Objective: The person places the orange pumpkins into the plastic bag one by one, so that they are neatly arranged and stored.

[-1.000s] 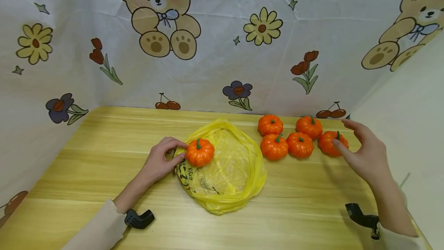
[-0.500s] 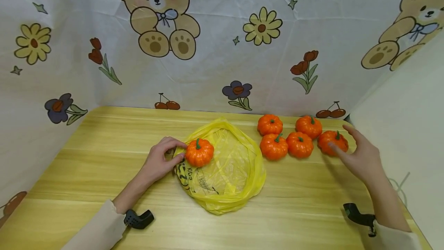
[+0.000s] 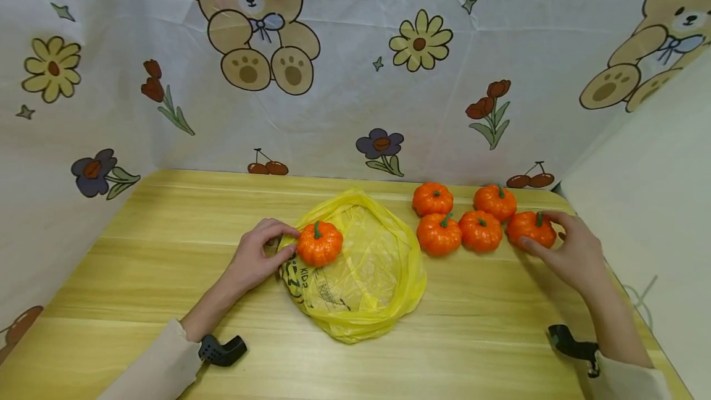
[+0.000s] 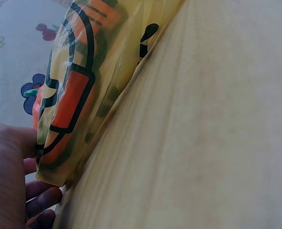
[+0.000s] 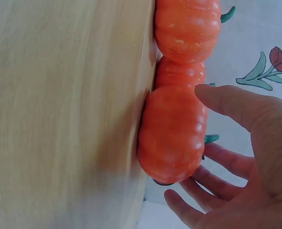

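A yellow plastic bag (image 3: pixel 361 301) lies spread with its mouth up at the middle of the table. One small orange pumpkin (image 3: pixel 319 244) with a green stem sits at the bag's left rim. There my left hand (image 3: pixel 259 255) pinches the bag's edge beside that pumpkin; in the left wrist view orange shows through the printed bag film (image 4: pixel 79 90). My right hand (image 3: pixel 572 255) holds the rightmost pumpkin (image 3: pixel 530 229), thumb in front and fingers behind. From the right wrist, the fingers are curled around the far side of this pumpkin (image 5: pixel 172 133).
Several more pumpkins (image 3: pixel 480 231) stand close together left of the right hand, near the table's back edge. A white cloth printed with bears and flowers (image 3: pixel 333 110) hangs behind the wooden table (image 3: pixel 183 221). A pale wall (image 3: pixel 666 202) borders the right side.
My right hand has moved left and closed around the rightmost pumpkin, which has shifted slightly left. The left hand and the bag have stayed in place.
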{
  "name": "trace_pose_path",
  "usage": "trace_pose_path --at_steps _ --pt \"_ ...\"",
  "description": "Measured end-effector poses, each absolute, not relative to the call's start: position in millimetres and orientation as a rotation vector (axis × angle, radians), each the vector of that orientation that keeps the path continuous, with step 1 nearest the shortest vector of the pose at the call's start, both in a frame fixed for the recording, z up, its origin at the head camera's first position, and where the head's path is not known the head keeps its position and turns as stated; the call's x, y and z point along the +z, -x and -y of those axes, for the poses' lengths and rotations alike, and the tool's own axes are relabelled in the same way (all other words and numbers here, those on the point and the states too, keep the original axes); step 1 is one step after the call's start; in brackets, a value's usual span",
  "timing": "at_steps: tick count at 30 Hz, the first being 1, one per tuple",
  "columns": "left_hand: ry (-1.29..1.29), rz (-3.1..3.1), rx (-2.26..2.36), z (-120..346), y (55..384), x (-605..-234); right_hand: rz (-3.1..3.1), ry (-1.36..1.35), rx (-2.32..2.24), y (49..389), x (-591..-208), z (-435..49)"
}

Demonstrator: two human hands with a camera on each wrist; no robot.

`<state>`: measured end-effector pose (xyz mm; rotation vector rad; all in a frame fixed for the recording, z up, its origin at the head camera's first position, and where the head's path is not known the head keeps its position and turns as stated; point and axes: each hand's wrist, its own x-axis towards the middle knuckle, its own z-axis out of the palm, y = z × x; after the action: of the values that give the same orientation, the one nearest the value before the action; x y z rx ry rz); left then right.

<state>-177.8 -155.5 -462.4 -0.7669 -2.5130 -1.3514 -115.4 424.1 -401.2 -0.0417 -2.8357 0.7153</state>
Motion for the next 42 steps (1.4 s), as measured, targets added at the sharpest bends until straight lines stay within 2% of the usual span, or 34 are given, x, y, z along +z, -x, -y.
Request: trace_pose_path --at_steps 11,20,27,42 --pt "0.764 2.53 -1.357 155 178 -462 2.869 0.078 0.814 115 -404 -426" --pt "0.757 2.526 -1.36 154 178 -463 2.864 0.064 0.718 116 -407 -428" --pt "0.753 2.528 -1.362 153 178 -462 2.763 0.127 0.822 115 -402 -428" --pt "0.744 2.549 -1.347 156 177 -460 2.66 0.072 0.79 116 -392 -418"
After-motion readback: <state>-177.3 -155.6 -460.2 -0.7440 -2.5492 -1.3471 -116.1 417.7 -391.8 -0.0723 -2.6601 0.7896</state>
